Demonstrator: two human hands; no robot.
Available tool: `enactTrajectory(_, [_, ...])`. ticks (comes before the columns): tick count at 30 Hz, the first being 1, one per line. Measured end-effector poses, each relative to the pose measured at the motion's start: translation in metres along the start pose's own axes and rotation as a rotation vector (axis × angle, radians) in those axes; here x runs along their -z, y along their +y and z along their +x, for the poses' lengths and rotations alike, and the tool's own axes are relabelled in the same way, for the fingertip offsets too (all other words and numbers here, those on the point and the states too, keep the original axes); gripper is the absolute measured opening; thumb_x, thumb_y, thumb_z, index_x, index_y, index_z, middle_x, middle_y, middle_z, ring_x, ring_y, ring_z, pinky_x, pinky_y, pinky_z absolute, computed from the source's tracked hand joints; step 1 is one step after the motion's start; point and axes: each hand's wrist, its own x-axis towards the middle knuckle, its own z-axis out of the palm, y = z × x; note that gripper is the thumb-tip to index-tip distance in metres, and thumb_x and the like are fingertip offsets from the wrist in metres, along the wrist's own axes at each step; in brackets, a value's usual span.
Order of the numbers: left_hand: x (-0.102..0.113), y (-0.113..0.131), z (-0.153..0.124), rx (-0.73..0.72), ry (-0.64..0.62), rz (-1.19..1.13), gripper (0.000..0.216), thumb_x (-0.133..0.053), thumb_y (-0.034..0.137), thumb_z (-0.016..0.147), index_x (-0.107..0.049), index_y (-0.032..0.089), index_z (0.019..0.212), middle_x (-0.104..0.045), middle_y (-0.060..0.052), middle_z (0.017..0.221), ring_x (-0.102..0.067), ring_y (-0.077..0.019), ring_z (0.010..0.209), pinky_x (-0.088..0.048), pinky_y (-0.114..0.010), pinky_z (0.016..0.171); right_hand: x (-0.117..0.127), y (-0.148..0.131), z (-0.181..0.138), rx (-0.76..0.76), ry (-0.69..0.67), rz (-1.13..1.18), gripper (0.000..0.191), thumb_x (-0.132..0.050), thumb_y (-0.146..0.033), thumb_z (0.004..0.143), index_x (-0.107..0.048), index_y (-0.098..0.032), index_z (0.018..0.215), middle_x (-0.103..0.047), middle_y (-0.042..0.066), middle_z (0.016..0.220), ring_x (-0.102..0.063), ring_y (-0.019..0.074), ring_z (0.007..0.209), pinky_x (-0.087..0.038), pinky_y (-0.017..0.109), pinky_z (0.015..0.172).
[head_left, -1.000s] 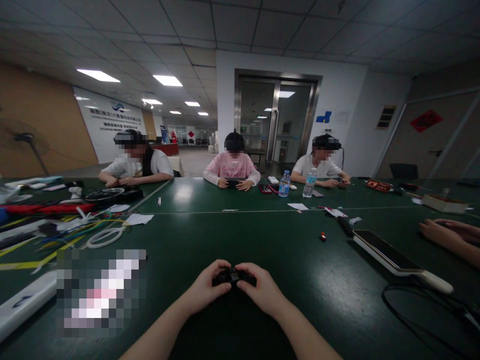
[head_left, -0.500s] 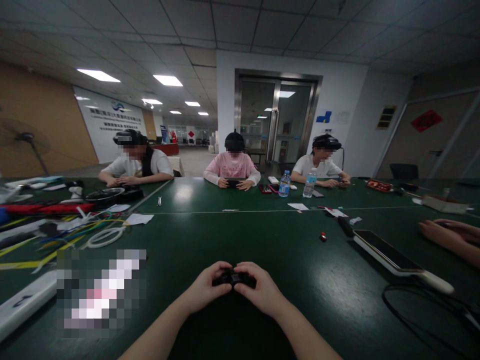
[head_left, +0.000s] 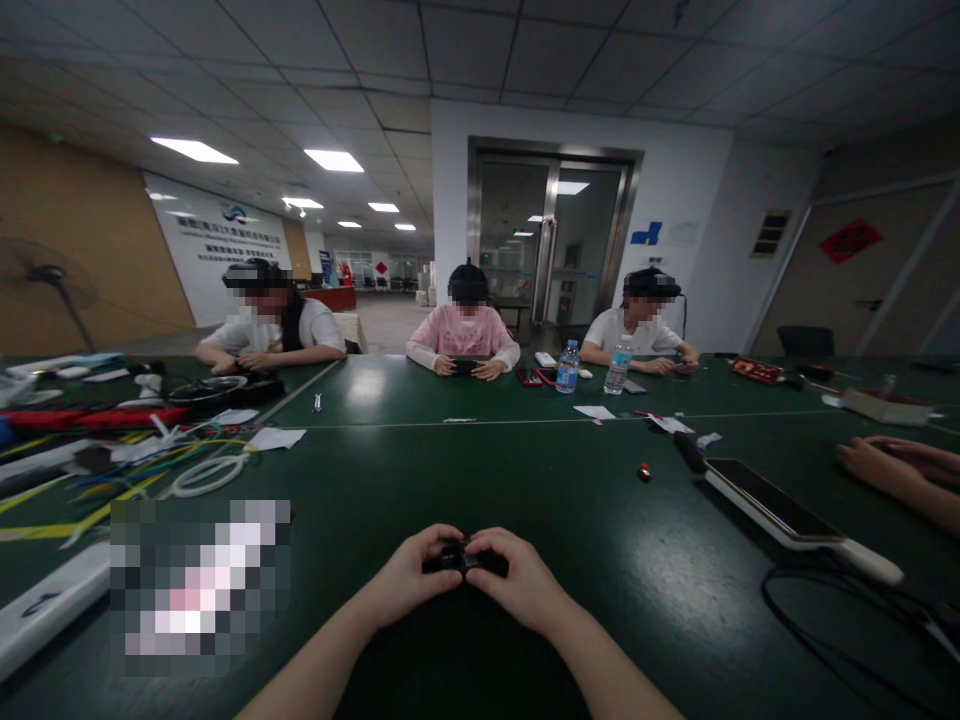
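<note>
A small, dark black object [head_left: 453,557] is held low over the near side of the green table [head_left: 360,520]; its kind is hard to make out. My left hand [head_left: 409,582] curls round its left end, with the thumb along the near side and the fingers over the far side. From the other end, my right hand [head_left: 520,582] grips it the same way. Both thumb tips almost meet in the middle. Much of the object is hidden under my fingers.
To the right lie a white-handled pan-like item [head_left: 787,505] with a phone on top, a black cable [head_left: 780,620] and a small red item [head_left: 645,472]. Cables [head_left: 210,475] and a white power strip [head_left: 52,605] lie left. Across sit three people; another person's hands [head_left: 892,465] rest at right.
My hands hold the same grip on the black object, with only slight finger movement. The whole view has shifted very slightly.
</note>
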Motion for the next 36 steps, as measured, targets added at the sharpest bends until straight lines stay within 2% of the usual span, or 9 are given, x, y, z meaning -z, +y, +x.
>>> enactTrajectory(12, [0.001, -0.004, 0.0003, -0.025, -0.015, -0.023, 0.04, -0.062, 0.018, 0.071, -0.047, 0.02, 0.108, -0.061, -0.004, 0.101, -0.058, -0.0196, 0.096, -0.044, -0.034, 0.084, -0.001, 0.002, 0.0, 0.017, 0.0, 0.013, 0.019, -0.062, -0.023, 0.073, -0.062, -0.025, 0.092, -0.058, 0.0, 0.103, -0.055, 0.0177, 0.098, -0.043, 0.032, 0.087])
enactTrajectory(17, [-0.0001, -0.0022, 0.0011, -0.019, -0.014, -0.032, 0.051, -0.065, 0.016, 0.068, -0.043, 0.021, 0.114, -0.06, -0.004, 0.102, -0.057, -0.0201, 0.098, -0.044, -0.036, 0.086, -0.003, 0.0047, 0.0019, 0.036, 0.004, -0.006, 0.02, -0.063, -0.02, 0.071, -0.062, -0.024, 0.09, -0.059, 0.0, 0.101, -0.055, 0.0178, 0.097, -0.042, 0.031, 0.086])
enactTrajectory(22, [0.0004, 0.0009, 0.0006, -0.031, -0.028, -0.031, 0.042, -0.064, 0.016, 0.068, -0.049, 0.019, 0.107, -0.061, -0.005, 0.104, -0.057, -0.0211, 0.1, -0.043, -0.037, 0.089, -0.0019, 0.0035, 0.001, 0.022, -0.004, -0.011, 0.02, -0.063, -0.021, 0.071, -0.062, -0.025, 0.091, -0.058, 0.0, 0.104, -0.054, 0.018, 0.098, -0.043, 0.032, 0.087])
enactTrajectory(36, [0.0018, -0.0023, 0.0012, -0.052, -0.032, -0.043, 0.043, -0.065, 0.017, 0.069, -0.049, 0.02, 0.108, -0.059, -0.005, 0.108, -0.056, -0.0219, 0.103, -0.042, -0.039, 0.09, 0.0011, -0.0023, -0.0023, 0.02, 0.004, 0.009, 0.02, -0.064, -0.023, 0.071, -0.062, -0.025, 0.091, -0.056, 0.001, 0.106, -0.053, 0.0179, 0.1, -0.042, 0.032, 0.089])
